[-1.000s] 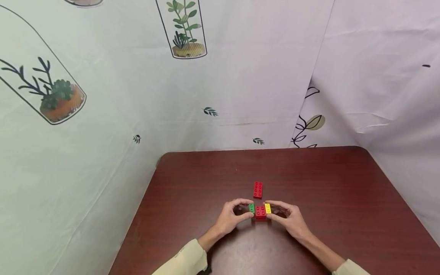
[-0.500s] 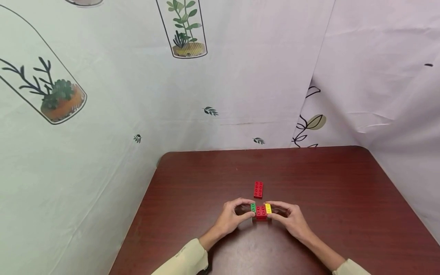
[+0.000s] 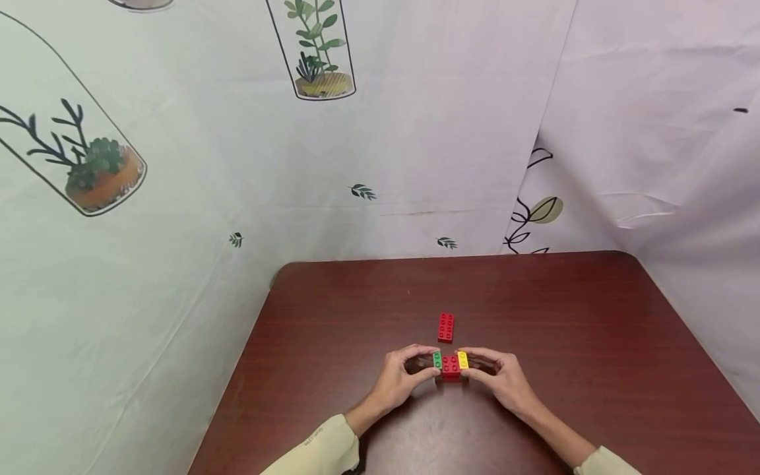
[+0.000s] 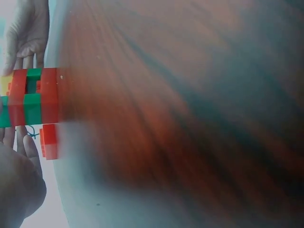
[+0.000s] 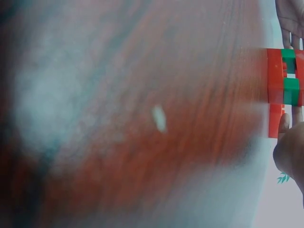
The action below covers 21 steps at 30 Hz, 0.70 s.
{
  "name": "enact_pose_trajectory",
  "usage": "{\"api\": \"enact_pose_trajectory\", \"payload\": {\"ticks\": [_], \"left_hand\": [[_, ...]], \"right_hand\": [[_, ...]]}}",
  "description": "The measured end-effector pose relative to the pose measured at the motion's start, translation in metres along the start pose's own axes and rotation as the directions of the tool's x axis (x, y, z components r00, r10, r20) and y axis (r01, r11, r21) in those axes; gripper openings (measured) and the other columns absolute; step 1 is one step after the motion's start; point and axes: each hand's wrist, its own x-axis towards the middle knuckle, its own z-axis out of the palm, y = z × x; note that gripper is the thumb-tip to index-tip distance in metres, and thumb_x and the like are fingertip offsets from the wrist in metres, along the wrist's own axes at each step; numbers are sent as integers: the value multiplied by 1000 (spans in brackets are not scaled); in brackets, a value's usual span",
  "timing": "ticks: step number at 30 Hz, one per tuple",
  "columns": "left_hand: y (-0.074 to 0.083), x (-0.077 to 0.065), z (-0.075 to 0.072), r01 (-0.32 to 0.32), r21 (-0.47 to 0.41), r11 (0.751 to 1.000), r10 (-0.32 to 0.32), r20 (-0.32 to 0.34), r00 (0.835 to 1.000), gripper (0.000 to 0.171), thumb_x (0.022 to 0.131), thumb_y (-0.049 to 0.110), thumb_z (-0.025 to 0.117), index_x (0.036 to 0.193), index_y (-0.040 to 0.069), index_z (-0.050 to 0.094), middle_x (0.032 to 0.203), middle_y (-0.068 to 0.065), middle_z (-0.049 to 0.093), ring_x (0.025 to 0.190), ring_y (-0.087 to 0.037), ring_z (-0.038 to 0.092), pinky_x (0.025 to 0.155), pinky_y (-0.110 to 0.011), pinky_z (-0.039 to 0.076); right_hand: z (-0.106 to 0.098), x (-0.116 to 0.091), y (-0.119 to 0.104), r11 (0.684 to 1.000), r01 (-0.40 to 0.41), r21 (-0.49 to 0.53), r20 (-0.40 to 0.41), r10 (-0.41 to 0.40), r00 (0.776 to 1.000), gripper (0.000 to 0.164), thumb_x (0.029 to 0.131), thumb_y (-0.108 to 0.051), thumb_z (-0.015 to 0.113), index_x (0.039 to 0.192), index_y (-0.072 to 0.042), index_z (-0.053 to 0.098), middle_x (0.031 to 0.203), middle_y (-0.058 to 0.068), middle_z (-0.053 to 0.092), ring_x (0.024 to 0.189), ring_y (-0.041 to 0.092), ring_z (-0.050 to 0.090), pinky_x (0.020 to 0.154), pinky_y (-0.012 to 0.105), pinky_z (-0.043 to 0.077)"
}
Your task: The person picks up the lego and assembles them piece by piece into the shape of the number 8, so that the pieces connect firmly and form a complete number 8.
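Note:
In the head view my left hand (image 3: pixel 396 377) pinches a small green building brick (image 3: pixel 437 359) between thumb and fingers. Opposite it, my right hand (image 3: pixel 503 379) pinches a small yellow brick (image 3: pixel 462 359). Both small bricks sit at the two ends of the top of a stack, with the studs of a red brick (image 3: pixel 450 365) showing between them. Seen from the left wrist, the stack has a lower red brick (image 4: pixel 50 97), two green bricks with a gap between them, including this green brick (image 4: pixel 32 109), then an upper red brick (image 4: pixel 17 99).
A loose red brick (image 3: pixel 446 328) lies on the dark wooden table (image 3: pixel 332 310) just beyond the stack. Printed white cloth (image 3: pixel 415 145) hangs behind the table and along its sides.
My left hand and the green brick have shifted slightly right, closer against the stack. My right hand and the yellow brick have stayed almost still. The loose red brick has not moved.

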Motion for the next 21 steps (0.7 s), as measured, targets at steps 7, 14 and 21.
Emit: {"api": "enact_pose_trajectory", "payload": {"ticks": [7,14,21], "left_hand": [[-1,-2,0,-73,22,997,73,-3,997,36,93,13,83,126,3,75,114,-4,77,98,-14,75,81,-31,63],[-2,-1,1,-97,30,995,97,-3,995,36,94,13,82,127,1,74,114,-4,77,99,-13,74,81,-31,62],[-3,-1,2,-87,45,995,87,-4,996,37,93,13,83,127,1,74,113,-3,77,98,-12,74,80,-30,62]], "right_hand": [[2,-1,-2,1000,-10,11,2,10,1000,36,92,-2,81,127,1,74,120,15,77,108,13,74,88,25,60],[2,-1,0,999,17,38,2,-17,1000,36,93,2,79,128,4,72,121,21,75,109,13,73,88,25,59],[2,-2,1,999,12,37,-3,-12,1000,37,93,3,79,129,5,72,122,22,75,109,13,74,87,25,60]]}}
